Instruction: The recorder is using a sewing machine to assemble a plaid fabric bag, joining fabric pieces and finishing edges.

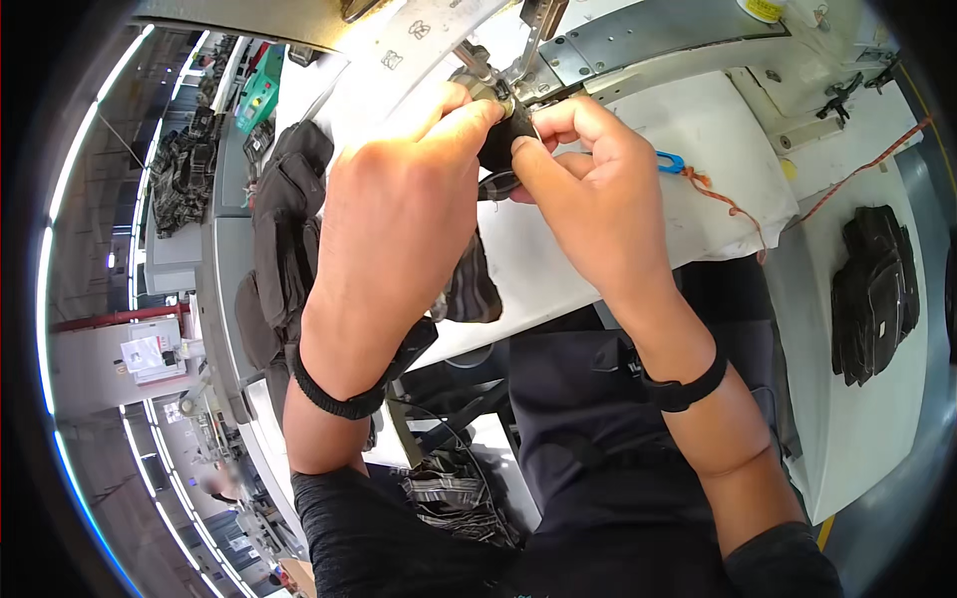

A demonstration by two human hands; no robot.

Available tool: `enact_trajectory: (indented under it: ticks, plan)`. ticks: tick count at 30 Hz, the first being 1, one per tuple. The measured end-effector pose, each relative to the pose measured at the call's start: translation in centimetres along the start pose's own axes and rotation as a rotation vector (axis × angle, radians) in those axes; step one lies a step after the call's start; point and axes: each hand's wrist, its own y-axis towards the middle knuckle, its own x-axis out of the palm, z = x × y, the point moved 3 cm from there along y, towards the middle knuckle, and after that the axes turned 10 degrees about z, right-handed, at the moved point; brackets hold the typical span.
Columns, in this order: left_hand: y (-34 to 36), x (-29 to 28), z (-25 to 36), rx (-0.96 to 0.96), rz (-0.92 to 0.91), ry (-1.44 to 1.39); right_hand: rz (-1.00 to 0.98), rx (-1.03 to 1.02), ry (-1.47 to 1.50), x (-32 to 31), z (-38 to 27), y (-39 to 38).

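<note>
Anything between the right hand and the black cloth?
Nothing visible: the right hand's thumb rests directly on the black cloth. The blue loop sticks out on the hand's other side, away from the cloth. Under the curled fingers, can't tell.

Most of the dark cloth [508,140] is lost to me behind the left hand [404,194] and right hand [598,189]. One end of the blue loop [670,161] disappears behind the right hand. The yellow tub [764,9] is cut off at the top; the distant person [223,484] is just a blur.
</note>
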Motion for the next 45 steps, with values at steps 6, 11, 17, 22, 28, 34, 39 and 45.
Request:
enact_trajectory:
  ticks: [6,11,17,22,28,34,39,45]
  plan:
    - [0.0,-0.1,0.5,-0.088,0.032,-0.1,0.043,-0.095,0.104,-0.1,-0.4,0.5]
    - [-0.1,0.6,1.1,-0.128,0.12,-0.136,-0.02,-0.062,0.075,-0.3,-0.5,0.8]
    - [-0.1,1.1,2.9,-0.32,0.154,-0.171,-0.038,-0.033,0.138,-0.8,0.2,1.0]
    - [-0.2,1.2,3.8,-0.4,0.208,-0.145,-0.104,0.103,0.265,-1.0,-0.4,0.9]
    - [-0.5,1.5,4.5,-0.474,0.268,-0.202,-0.125,0.231,0.342,-1.3,-0.7,0.6]
    - [-2.4,3.3,5.2,-0.371,0.432,-0.21,-0.076,0.211,0.293,-2.0,0.2,0.5]
    - [-7.6,5.1,6.6,-0.404,0.459,-0.322,-0.184,-0.115,-0.208,-2.1,-1.4,-1.6]
    - [-11.9,5.6,6.0,-0.577,0.41,-0.308,-0.073,-0.393,-0.403,-3.0,-0.5,-1.9]
